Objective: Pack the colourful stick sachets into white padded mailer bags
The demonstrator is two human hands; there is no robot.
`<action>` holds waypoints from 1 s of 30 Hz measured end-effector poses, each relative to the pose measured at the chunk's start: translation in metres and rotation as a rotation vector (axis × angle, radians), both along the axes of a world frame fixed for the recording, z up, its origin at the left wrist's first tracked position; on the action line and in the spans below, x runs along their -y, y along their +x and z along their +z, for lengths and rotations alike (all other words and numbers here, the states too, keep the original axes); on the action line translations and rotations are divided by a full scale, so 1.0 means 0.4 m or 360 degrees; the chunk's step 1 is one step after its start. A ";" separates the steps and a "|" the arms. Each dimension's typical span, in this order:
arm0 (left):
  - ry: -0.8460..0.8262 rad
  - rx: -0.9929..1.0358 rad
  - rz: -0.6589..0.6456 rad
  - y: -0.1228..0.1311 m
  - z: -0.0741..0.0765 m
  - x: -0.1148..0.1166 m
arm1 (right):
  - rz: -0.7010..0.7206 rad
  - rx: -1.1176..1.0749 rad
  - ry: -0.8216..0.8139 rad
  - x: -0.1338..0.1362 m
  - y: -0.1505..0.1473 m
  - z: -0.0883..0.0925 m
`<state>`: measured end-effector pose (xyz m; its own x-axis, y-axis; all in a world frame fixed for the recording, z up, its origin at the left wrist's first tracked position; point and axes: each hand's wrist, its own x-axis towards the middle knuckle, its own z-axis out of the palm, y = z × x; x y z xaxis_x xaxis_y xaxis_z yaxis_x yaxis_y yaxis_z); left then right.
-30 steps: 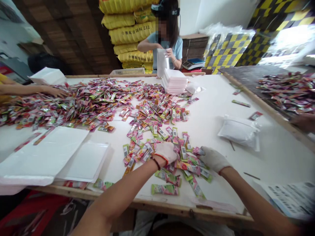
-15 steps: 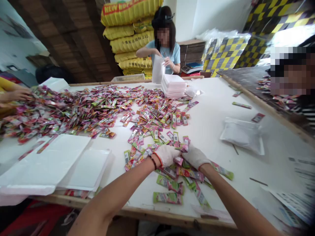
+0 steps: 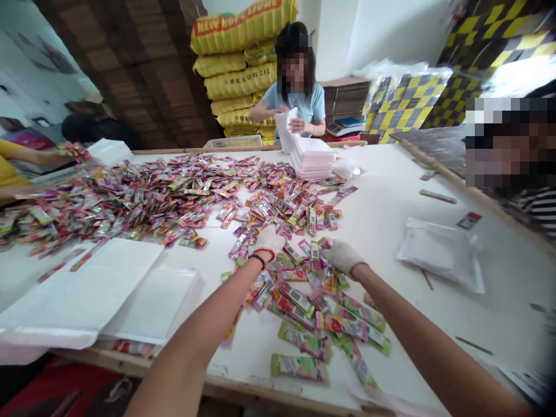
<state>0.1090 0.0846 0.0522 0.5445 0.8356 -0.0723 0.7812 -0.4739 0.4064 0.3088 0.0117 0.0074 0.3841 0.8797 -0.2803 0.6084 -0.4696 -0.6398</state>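
Small, flat stick sachets in pink, green and orange lie heaped in front of me. My left hand, in a white knit glove with an orange-red cuff, rests on the far left part of this heap. Its fingers are blurred and partly lost among the sachets. To the right, my right hand, gloved too, touches the heap's right edge with its fingers stretched leftward. Whether a sachet is under those fingertips is hidden. Closer to me, a green-and-pink sachet lies apart from both hands.
A larger sachet mound spreads leftward. White bags lie front left; a filled clear bag lies right. Across the table, a co-worker handles a white bag beside a white stack. A yellow sleeve shows left.
My hands have moved apart and away from me, the left one farther leftward. Sachets between them are now exposed and spread out. The yellow-sleeved person's hand has lifted with sachets.
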 end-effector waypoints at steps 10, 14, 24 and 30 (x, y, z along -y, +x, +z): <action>0.0007 -0.0098 -0.0083 -0.007 -0.044 -0.068 | 0.0197 0.0201 -0.0151 -0.038 0.015 -0.027; 0.0026 -0.0173 -0.0326 0.005 -0.074 -0.089 | 0.0247 0.0285 -0.0082 -0.051 0.020 -0.011; 0.0237 -0.0433 -0.0667 0.048 -0.091 -0.076 | 0.0332 0.0331 -0.0036 -0.111 -0.065 -0.021; 0.0138 -0.0351 -0.0551 0.004 -0.045 -0.027 | 0.0246 0.0244 0.0183 -0.027 0.018 0.042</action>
